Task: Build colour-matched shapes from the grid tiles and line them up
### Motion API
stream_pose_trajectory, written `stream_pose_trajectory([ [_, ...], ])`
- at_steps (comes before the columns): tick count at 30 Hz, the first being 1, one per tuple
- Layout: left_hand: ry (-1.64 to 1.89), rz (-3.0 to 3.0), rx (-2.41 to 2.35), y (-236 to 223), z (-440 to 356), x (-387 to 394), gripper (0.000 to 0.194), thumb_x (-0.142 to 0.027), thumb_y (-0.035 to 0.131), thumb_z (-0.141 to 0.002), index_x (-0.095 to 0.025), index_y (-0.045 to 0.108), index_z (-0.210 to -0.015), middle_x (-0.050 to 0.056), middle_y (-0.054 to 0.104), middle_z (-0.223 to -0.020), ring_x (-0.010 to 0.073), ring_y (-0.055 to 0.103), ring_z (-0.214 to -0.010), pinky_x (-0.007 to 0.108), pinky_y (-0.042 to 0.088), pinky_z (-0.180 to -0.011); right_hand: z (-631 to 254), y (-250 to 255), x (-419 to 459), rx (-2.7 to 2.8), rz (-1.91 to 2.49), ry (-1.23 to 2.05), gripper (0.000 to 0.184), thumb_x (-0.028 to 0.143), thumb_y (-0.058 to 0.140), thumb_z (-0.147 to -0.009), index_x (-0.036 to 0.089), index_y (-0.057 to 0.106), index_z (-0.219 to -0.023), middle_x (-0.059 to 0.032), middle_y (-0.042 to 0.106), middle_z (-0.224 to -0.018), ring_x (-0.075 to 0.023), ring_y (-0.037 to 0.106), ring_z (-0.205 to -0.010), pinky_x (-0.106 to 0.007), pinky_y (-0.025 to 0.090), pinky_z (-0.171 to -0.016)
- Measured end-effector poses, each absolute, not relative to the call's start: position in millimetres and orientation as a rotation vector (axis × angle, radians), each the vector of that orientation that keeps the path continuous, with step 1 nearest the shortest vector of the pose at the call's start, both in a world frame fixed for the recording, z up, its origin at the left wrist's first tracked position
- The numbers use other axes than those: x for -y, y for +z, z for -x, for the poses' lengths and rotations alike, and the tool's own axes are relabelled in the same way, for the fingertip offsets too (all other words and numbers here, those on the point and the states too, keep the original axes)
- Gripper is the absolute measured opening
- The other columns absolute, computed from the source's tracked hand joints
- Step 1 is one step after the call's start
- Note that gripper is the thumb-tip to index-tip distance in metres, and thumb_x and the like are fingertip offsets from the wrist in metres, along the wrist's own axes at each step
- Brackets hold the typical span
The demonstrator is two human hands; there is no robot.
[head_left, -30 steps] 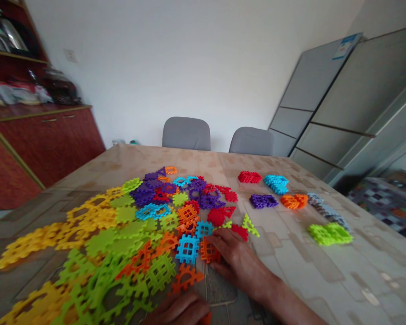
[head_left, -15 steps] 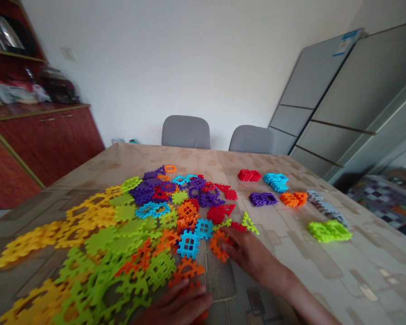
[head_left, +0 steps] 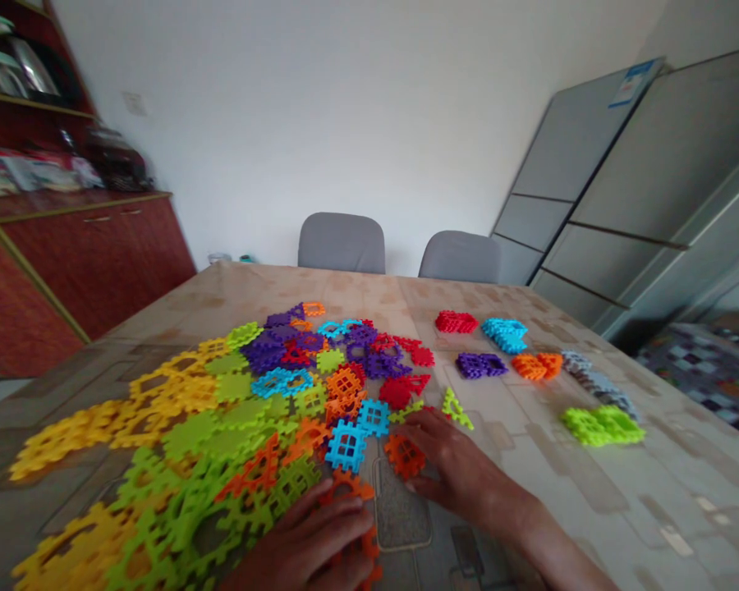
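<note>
My right hand reaches in at the middle of the table, its thumb and fingers closed about the right edge of an orange lattice piece with a notched rim. Close to its fingertips lie a small green piece and a green triangle. At the bottom centre, my left hand lies with fingers stretched out over orange notched pieces, partly hiding them. Two blue window pieces lie between the hands, just beyond them.
A wide heap of yellow, green and purple interlocking plastic pieces spreads across the left. Sorted stacks stand at right: red, blue, purple, orange, grey and green. Two grey chairs stand behind.
The orange piece by my right hand now shows a lattice centre where a round opening appeared before. My left hand has shifted slightly left, exposing more orange. The view has moved a little.
</note>
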State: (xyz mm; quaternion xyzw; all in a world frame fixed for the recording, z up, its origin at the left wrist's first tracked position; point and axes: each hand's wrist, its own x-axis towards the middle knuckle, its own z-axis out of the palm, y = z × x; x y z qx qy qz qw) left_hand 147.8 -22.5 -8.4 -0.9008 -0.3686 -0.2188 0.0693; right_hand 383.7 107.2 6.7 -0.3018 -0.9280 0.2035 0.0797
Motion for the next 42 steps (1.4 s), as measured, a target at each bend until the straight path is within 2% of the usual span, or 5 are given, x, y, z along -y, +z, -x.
stream_pose_trajectory([
  [11,-0.499,2.79,1.129,-9.1,-150.0,19.9,0.015,-0.022,0.058,-0.097,-0.023,0.062,-0.112,-0.001,0.068,-0.119,0.0159,0.061,-0.112,0.03,0.035,-0.113,-388.0,5.0,-105.8,2.812,0.922,0.696,0.042,0.025,0.077,-0.071,0.022,0.064,-0.11,-0.0079,0.06,-0.112,-0.0264,0.055,-0.105,-0.037,0.046,-0.09],
  [16,-0.592,2.805,1.289,-5.0,-145.3,25.6,0.02,-0.036,0.061,-0.095,-0.026,0.063,-0.112,0.0,0.068,-0.112,0.0175,0.06,-0.107,0.031,0.037,-0.111,-391.4,7.7,-107.6,2.837,0.875,0.752,0.059,0.031,0.082,-0.068,0.021,0.061,-0.121,-0.0104,0.059,-0.12,-0.0297,0.052,-0.113,-0.042,0.043,-0.097],
  [23,-0.668,2.762,1.323,3.3,-143.0,22.3,0.015,-0.025,0.055,-0.096,-0.027,0.066,-0.105,-0.001,0.068,-0.11,0.0182,0.06,-0.1,0.029,0.047,-0.099,-391.0,14.4,-107.0,2.842,0.84,0.762,0.045,0.023,0.077,-0.071,0.022,0.064,-0.115,-0.008,0.061,-0.117,-0.0278,0.054,-0.112,-0.041,0.043,-0.098],
  [35,-0.479,2.632,1.663,-13.3,-105.9,-15.9,0.066,-0.013,0.068,-0.083,-0.029,0.042,-0.141,0.004,0.048,-0.146,0.0252,0.046,-0.133,0.048,0.033,-0.115,-389.0,9.3,-109.1,2.76,0.824,0.75,0.029,0.025,0.066,-0.085,0.023,0.065,-0.114,-0.0079,0.066,-0.114,-0.0237,0.062,-0.103,-0.036,0.048,-0.091],
  [42,-0.426,2.707,1.686,-8.0,-122.8,-38.7,0.071,-0.004,0.075,-0.073,-0.025,0.047,-0.135,0.008,0.057,-0.137,0.0278,0.049,-0.129,0.051,0.035,-0.112,-386.0,6.2,-109.3,2.724,0.848,0.664,0.027,0.021,0.06,-0.089,0.022,0.065,-0.115,-0.0101,0.065,-0.12,-0.0243,0.06,-0.11,-0.036,0.048,-0.094],
])
